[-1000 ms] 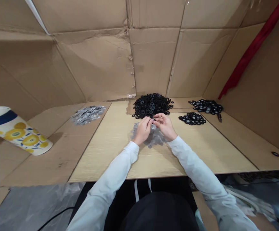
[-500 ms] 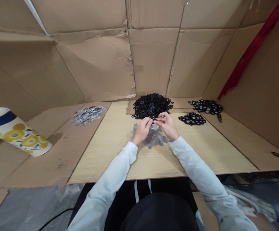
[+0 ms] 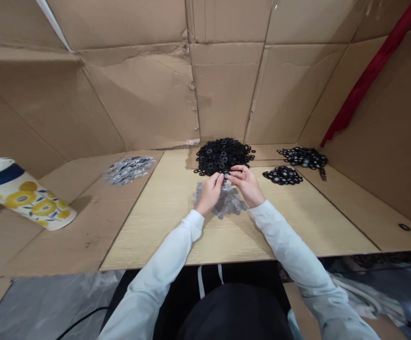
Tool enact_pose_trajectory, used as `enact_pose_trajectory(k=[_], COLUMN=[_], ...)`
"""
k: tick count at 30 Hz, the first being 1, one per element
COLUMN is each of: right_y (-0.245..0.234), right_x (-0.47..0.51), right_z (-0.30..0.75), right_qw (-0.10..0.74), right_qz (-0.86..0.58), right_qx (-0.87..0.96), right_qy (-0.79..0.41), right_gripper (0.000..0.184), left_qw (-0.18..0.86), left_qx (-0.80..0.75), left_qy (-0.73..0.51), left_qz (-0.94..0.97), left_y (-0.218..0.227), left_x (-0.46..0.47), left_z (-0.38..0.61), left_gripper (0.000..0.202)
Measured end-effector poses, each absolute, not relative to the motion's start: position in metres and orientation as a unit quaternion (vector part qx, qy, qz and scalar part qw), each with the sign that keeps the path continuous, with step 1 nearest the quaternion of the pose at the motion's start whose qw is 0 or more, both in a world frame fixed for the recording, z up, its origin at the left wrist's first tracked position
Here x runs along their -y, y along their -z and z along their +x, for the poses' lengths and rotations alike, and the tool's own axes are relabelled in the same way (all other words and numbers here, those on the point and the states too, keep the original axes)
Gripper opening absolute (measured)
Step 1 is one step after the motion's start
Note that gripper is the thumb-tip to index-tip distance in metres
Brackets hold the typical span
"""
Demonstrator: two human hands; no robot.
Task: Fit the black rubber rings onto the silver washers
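Note:
My left hand (image 3: 209,192) and my right hand (image 3: 248,187) meet over the middle of the board, their fingertips pinched. Between them is a small black ring (image 3: 226,176) with a pale grey centre, its edges partly covered by my fingers. Just beyond the fingertips lies a heap of black rings (image 3: 223,153). Below my hands is a loose pile of thin grey discs (image 3: 225,204), partly hidden by the left hand. To the right of my right hand sits a group of black rings with pale centres (image 3: 283,175).
Another pile of pale-centred black rings (image 3: 303,156) lies at the back right, and one ring (image 3: 404,227) sits alone near the right edge. More grey discs (image 3: 129,170) are at the left. A floral-patterned cylinder (image 3: 31,198) stands far left. Cardboard walls (image 3: 226,89) enclose the board (image 3: 149,226).
A pale centre now shows in the black ring at my fingertips, where it looked dark before. Both hands have shifted only slightly.

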State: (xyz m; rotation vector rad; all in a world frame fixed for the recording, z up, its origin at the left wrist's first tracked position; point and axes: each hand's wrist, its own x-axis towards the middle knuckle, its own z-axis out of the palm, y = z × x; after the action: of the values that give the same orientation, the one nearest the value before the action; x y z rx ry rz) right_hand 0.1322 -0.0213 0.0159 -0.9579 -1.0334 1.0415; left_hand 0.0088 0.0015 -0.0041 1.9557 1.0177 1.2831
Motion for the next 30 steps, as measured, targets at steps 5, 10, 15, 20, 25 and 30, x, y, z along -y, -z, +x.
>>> enact_pose_trajectory(k=[5,10,15,20,25,30], right_y=[-0.0137,-0.0132,-0.0161,-0.0155,-0.0119,-0.0074], right_x=[0.0195,0.0192,0.0221,0.0241,0.0214,0.0189], right_z=[0.1342,0.1327,0.1304,0.1305,0.1311,0.1300], right_qw=[0.632,0.608,0.610,0.607,0.630,0.631], right_qz=[-0.435,-0.450,-0.425,-0.414,-0.414,-0.436], right_qx=[0.470,0.541,0.537,0.477,0.449,0.484], right_qy=[-0.437,-0.369,-0.400,-0.483,-0.479,-0.421], right_gripper=[0.040,0.030,0.037,0.046,0.042,0.036], left_qw=[0.232,0.250,0.270,0.305,0.337,0.322], left_qx=[-0.370,-0.373,-0.380,-0.394,-0.380,-0.382], left_qy=[-0.470,-0.462,-0.495,-0.499,-0.483,-0.482], left_qz=[0.767,0.765,0.733,0.709,0.714,0.720], left_y=[0.0010,0.0003,-0.0003,0.0029,0.0067,0.0053], left_x=[0.0027,-0.0009,-0.0014,-0.0043,-0.0055,-0.0037], left_z=[0.0063,0.0037,0.0058,0.0065,0.0075,0.0060], left_gripper=[0.029,0.029,0.029,0.032,0.033,0.028])
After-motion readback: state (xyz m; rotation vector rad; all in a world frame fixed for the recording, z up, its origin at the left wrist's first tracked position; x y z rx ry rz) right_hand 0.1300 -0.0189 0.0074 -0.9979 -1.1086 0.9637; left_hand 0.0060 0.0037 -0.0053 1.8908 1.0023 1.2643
